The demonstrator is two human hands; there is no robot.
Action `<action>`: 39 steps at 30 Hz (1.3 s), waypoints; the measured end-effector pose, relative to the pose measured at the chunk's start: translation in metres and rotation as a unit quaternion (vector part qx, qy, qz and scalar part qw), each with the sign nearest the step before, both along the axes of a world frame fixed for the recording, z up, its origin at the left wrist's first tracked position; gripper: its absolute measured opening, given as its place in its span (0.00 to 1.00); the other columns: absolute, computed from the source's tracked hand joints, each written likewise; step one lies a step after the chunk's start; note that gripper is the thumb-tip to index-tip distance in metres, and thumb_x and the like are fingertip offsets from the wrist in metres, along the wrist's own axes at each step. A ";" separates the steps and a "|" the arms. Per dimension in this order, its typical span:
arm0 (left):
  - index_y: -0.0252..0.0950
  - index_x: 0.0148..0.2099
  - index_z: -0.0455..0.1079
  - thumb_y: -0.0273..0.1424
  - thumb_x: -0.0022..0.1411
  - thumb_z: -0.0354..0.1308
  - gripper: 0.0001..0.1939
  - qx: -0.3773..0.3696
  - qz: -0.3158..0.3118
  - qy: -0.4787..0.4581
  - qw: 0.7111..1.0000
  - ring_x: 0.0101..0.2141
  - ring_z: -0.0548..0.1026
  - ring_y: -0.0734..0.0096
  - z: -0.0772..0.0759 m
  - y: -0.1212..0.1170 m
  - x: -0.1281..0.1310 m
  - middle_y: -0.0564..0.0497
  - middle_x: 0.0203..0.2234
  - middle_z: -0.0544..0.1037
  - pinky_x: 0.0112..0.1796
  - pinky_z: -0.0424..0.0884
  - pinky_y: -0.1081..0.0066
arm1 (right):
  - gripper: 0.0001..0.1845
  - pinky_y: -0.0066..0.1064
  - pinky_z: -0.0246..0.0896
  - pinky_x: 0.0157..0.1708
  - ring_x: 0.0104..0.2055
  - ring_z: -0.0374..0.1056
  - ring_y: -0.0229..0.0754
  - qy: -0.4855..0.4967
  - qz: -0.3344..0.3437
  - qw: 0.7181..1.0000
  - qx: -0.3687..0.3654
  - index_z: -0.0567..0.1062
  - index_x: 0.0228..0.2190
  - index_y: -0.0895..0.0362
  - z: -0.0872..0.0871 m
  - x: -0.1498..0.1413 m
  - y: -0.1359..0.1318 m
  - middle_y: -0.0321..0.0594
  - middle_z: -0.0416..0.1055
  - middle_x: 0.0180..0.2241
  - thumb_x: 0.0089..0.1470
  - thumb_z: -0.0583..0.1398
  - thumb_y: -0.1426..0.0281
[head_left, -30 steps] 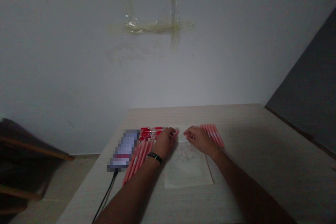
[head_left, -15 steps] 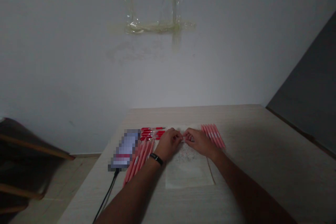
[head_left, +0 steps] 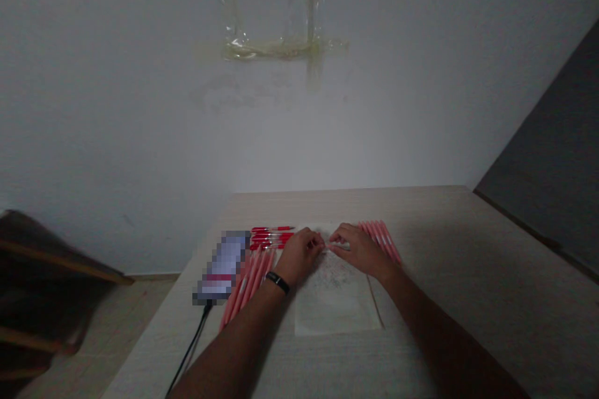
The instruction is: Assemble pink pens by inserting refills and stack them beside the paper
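Note:
My left hand (head_left: 302, 257), with a dark band on its wrist, is closed in a pinch over the paper sheet (head_left: 339, 315). From its fingertips a thin, pale, pen-like stick (head_left: 326, 247) reaches toward my right hand (head_left: 362, 250). The right hand's thumb and fingers close on the stick's other side, their tips close to the left ones. Most of the stick is hidden by the fingers. Several red pens (head_left: 272, 237) lie beside my left hand. Pink pen-like sticks (head_left: 248, 287) lie below them, and another row of pink sticks (head_left: 381, 238) lies past my right hand.
A blurred-out phone (head_left: 223, 265) with a black cable (head_left: 191, 343) lies on the left of the wooden table (head_left: 468, 299). A thin brown strip (head_left: 375, 305) runs along the sheet's right edge. The wall (head_left: 397, 106) stands behind the table; a dark chair-like object (head_left: 42, 287) is at left.
My right hand has shifted slightly right, and its fingers have straightened a little; the gap between the fingertips is wider. My left hand stays almost in place.

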State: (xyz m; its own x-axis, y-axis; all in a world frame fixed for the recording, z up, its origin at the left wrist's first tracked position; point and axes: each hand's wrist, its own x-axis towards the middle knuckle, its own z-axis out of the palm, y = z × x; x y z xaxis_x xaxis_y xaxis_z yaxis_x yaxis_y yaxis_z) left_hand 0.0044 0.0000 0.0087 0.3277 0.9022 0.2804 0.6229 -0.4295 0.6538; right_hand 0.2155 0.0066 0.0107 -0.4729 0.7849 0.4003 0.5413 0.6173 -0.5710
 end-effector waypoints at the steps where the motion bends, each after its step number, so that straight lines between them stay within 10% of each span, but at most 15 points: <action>1: 0.35 0.37 0.75 0.29 0.61 0.59 0.05 -0.001 0.001 0.001 1.000 0.35 0.73 0.67 0.000 0.000 0.000 0.48 0.33 0.76 0.37 0.67 0.70 | 0.04 0.33 0.61 0.40 0.38 0.69 0.42 -0.008 0.000 1.000 0.004 0.77 0.35 0.56 0.001 0.001 0.000 0.40 0.73 0.34 0.58 0.64 0.68; 39: 0.38 0.42 0.76 0.30 0.68 0.53 0.10 0.012 0.069 0.079 0.994 0.34 0.74 0.70 -0.011 0.005 -0.002 0.48 0.36 0.74 0.37 0.66 0.73 | 0.03 0.31 0.58 0.42 0.40 0.68 0.42 -0.085 -0.095 0.992 0.008 0.77 0.31 0.57 -0.021 0.000 0.014 0.39 0.73 0.34 0.54 0.67 0.71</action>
